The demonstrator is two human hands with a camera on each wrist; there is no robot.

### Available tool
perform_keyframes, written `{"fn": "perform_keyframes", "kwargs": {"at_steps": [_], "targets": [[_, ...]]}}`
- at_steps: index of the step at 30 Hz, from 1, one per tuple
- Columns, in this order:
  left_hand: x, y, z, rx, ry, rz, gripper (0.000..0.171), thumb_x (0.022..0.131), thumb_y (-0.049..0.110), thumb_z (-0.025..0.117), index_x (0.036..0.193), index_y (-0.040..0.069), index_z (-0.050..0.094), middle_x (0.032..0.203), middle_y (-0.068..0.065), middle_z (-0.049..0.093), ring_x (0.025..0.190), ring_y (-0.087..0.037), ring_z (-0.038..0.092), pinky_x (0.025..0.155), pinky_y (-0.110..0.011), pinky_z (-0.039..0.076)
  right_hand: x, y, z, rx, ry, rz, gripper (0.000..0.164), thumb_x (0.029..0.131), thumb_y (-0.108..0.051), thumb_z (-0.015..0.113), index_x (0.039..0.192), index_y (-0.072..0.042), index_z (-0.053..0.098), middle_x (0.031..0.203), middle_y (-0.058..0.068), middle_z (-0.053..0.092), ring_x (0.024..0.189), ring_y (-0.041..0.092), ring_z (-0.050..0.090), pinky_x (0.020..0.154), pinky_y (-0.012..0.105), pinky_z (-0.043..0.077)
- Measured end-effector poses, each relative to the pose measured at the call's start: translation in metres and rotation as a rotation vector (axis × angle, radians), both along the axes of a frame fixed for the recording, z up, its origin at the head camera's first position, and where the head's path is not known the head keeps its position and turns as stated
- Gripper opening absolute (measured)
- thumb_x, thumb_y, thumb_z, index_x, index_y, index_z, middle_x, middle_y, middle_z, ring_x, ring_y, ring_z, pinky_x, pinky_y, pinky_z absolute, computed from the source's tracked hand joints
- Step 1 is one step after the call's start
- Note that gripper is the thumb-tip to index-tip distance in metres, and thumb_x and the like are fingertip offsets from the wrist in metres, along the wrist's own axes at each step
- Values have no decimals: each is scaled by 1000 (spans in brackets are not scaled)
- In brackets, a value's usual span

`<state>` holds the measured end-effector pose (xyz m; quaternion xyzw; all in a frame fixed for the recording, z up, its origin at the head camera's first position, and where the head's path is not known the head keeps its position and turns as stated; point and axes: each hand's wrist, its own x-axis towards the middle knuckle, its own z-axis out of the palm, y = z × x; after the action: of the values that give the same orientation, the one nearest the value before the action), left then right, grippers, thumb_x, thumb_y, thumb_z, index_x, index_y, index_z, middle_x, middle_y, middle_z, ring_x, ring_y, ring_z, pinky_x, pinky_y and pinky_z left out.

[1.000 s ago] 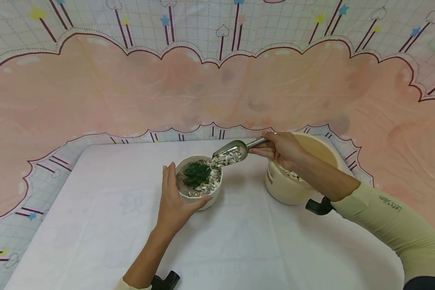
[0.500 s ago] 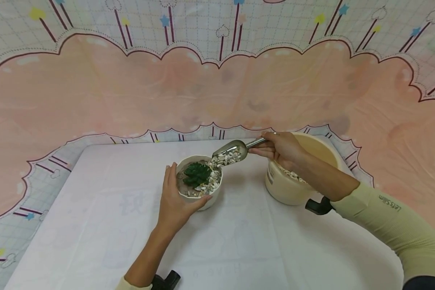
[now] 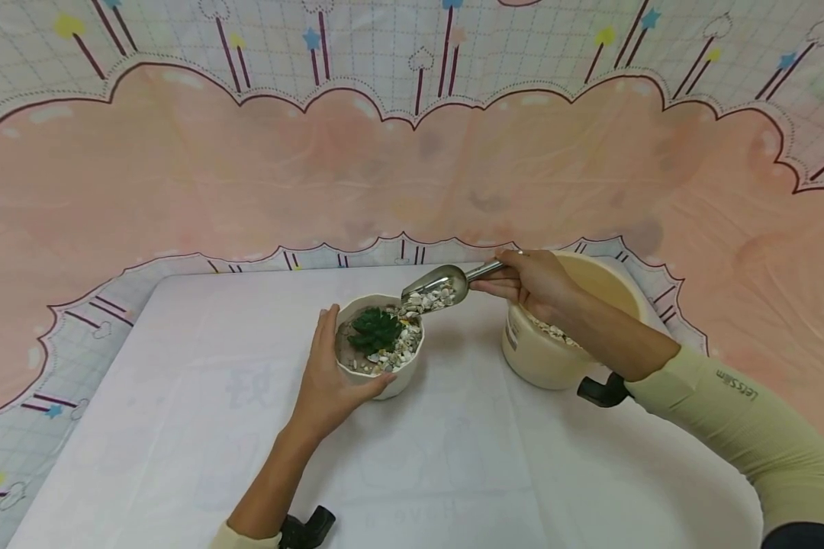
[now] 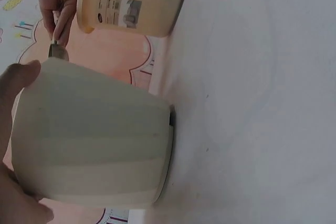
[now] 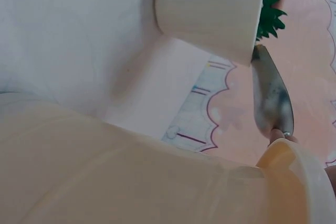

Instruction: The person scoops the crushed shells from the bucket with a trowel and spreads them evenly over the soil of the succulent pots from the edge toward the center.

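A white flower pot stands on the table, with a green succulent and white pebbles on the right side of its soil. My left hand grips the pot from its left and near sides, thumb and fingers at the rim in the left wrist view. A metal scoop bearing pebbles tilts down over the pot's right rim. Its handle is held by my right hand. In the right wrist view the scoop has its tip at the rim, beside the succulent.
Right of the pot stands a cream bucket with pebbles inside, partly hidden under my right forearm. A white cloth covers the table. Behind hangs a patterned pink curtain.
The pot and my left hand have shifted slightly to the right. My right hand and the scoop have hardly moved, and the pebbles at the scoop's tip look slightly fewer.
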<state>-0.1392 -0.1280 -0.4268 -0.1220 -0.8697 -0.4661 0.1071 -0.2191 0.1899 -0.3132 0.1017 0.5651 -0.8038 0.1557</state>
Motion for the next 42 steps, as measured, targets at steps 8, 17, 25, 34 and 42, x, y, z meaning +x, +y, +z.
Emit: {"fn": "perform_keyframes", "kwargs": {"at_steps": [8, 17, 25, 34, 42], "targets": [[12, 19, -1, 30, 25, 109, 131, 75, 34, 99, 166, -4, 13, 171, -25, 13, 159, -41, 4, 121, -64, 23, 0, 1, -1, -5, 10, -1, 23, 115, -12, 42, 117, 7, 55, 92, 22, 76, 84, 29, 79, 84, 34, 60], [7, 17, -5, 16, 87, 103, 127, 73, 31, 99, 165, -5, 20, 169, -27, 21, 158, -43, 12, 121, -64, 25, -2, 1, -1, 0, 14, 1, 23, 115, -12, 42, 117, 7, 55, 91, 22, 77, 84, 29, 79, 84, 34, 60], [2, 8, -3, 19, 63, 31, 127, 71, 28, 100, 165, -2, 20, 170, -23, 21, 159, -38, 11, 122, -63, 24, -4, 1, -1, 11, 15, -2, 25, 116, -13, 41, 118, 7, 55, 95, 23, 76, 85, 29, 79, 84, 34, 60], [10, 18, 0, 20, -4, 93, 132, 74, 37, 99, 167, -1, 13, 172, -23, 10, 160, -38, 1, 122, -63, 21, -3, 3, -1, 13, 27, 4, 26, 115, -13, 41, 117, 8, 56, 95, 23, 76, 87, 30, 79, 85, 34, 60], [7, 17, -4, 4, 57, 107, 127, 73, 34, 99, 165, -2, 19, 170, -25, 20, 159, -41, 12, 121, -63, 25, -1, 3, 0, 1, 27, -2, 25, 115, -12, 42, 116, 8, 56, 95, 24, 76, 86, 30, 79, 86, 34, 60]]}}
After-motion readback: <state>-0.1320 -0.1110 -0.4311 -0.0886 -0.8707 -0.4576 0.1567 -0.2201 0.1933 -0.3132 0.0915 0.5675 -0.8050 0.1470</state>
